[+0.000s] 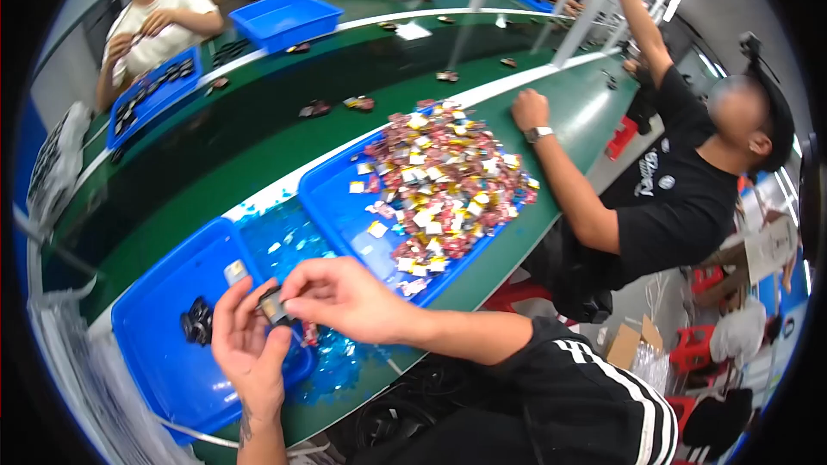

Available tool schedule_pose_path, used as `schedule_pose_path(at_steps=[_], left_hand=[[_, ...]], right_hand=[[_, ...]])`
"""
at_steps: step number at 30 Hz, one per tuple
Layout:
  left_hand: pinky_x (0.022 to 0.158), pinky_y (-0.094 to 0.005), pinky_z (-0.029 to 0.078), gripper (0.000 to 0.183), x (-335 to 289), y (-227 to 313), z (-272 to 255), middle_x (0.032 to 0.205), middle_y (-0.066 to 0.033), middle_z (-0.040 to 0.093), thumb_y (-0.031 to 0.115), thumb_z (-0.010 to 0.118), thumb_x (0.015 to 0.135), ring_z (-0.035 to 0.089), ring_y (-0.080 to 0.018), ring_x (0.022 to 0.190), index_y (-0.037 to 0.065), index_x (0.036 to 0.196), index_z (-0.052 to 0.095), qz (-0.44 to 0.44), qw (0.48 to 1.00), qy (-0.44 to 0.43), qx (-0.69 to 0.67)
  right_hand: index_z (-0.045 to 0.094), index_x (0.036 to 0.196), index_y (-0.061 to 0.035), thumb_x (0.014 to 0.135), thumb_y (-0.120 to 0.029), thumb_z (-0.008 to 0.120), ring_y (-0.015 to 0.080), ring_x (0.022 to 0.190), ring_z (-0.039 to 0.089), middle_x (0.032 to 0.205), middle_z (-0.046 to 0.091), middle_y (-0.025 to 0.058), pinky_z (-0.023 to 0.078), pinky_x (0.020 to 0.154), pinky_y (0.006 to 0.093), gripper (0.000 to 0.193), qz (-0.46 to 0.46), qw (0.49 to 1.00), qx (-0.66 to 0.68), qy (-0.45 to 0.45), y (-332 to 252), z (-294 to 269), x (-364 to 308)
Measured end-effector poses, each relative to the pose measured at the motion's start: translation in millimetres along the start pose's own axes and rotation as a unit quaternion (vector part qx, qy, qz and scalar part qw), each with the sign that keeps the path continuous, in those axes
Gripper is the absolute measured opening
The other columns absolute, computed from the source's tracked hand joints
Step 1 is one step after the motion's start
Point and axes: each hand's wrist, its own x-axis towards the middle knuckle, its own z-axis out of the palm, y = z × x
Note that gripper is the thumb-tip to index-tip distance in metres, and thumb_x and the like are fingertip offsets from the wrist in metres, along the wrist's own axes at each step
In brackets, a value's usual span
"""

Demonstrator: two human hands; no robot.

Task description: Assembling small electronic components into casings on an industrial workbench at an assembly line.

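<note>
Both hands meet above the near end of the bench. My left hand point(247, 340), closed in a pinch, holds a small dark rectangular electronic part point(274, 306) with a tan face. From the right, my right hand point(340, 300) grips the same part between thumb and fingertips. A small whitish square piece point(235, 272) shows beside my left fingertips; whether it is held I cannot tell. Under the hands sits a blue tray point(159, 314) with a cluster of black parts point(197, 321). A reddish scrap point(309, 333) shows just below my right hand.
A second blue tray point(332, 194) bears a large heap of small red, yellow and white parts point(452, 185). Shiny blue film point(289, 237) lies between the trays. Beyond runs a dark conveyor belt point(250, 112) with scattered parts. A co-worker's forearm point(568, 181) rests beside the heap.
</note>
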Motion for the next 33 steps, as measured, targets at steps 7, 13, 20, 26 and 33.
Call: schedule_pose_path(at_steps=[7, 13, 20, 26, 33], left_hand=[[0.099, -0.0335, 0.045, 0.044, -5, -21, 7, 0.122, -0.0164, 0.061, 0.001, 0.060, 0.091, 0.060, -0.0214, 0.110, -0.011, 0.131, 0.049, 0.028, 0.996, 0.025, 0.077], [0.090, -0.0332, 0.051, 0.036, -11, 3, 18, 0.116, -0.0179, 0.063, 0.009, 0.054, 0.098, 0.062, -0.0234, 0.101, -0.012, 0.128, 0.052, 0.052, 0.985, -0.001, 0.163], [0.101, -0.0410, 0.046, 0.034, 1, -6, 1, 0.119, -0.0205, 0.060, 0.014, 0.054, 0.098, 0.057, -0.0324, 0.113, -0.011, 0.121, 0.053, -0.068, 0.996, -0.040, -0.052], [0.100, -0.0416, 0.048, 0.031, 16, -24, -22, 0.118, -0.0211, 0.060, 0.009, 0.053, 0.097, 0.058, -0.0314, 0.111, -0.011, 0.120, 0.052, -0.081, 0.988, -0.028, -0.128], [0.097, -0.0432, 0.050, 0.030, 23, -36, -31, 0.116, -0.0207, 0.061, 0.009, 0.053, 0.097, 0.060, -0.0317, 0.108, -0.011, 0.120, 0.052, -0.076, 0.986, 0.004, -0.148]], right_hand=[[0.056, 0.101, 0.0017, 0.094, -0.004, 0.058, 0.0099, 0.077, 0.062, 0.090, 0.061, 0.0054, 0.053, 0.066, 0.0242, 0.009, -0.059, 0.997, 0.030, 0.029, 2, 1, -11], [0.055, 0.082, 0.0016, 0.084, -0.004, 0.062, 0.0223, 0.064, 0.064, 0.076, 0.062, 0.0128, 0.051, 0.057, 0.0333, 0.010, -0.254, 0.940, -0.194, 0.122, 25, 7, 0], [0.069, 0.082, -0.0073, 0.082, -0.020, 0.071, 0.0230, 0.076, 0.068, 0.080, 0.070, 0.0095, 0.053, 0.066, 0.0363, 0.013, -0.201, 0.939, -0.251, 0.125, 7, 5, -29], [0.069, 0.084, -0.0074, 0.077, -0.018, 0.071, 0.0255, 0.074, 0.067, 0.080, 0.069, 0.0098, 0.052, 0.065, 0.0385, 0.013, -0.263, 0.907, -0.278, 0.175, -2, -18, -59], [0.069, 0.097, -0.0079, 0.072, -0.017, 0.067, 0.0303, 0.077, 0.068, 0.086, 0.071, 0.0127, 0.054, 0.068, 0.0418, 0.027, -0.156, 0.868, -0.470, 0.038, 13, -29, -50]])
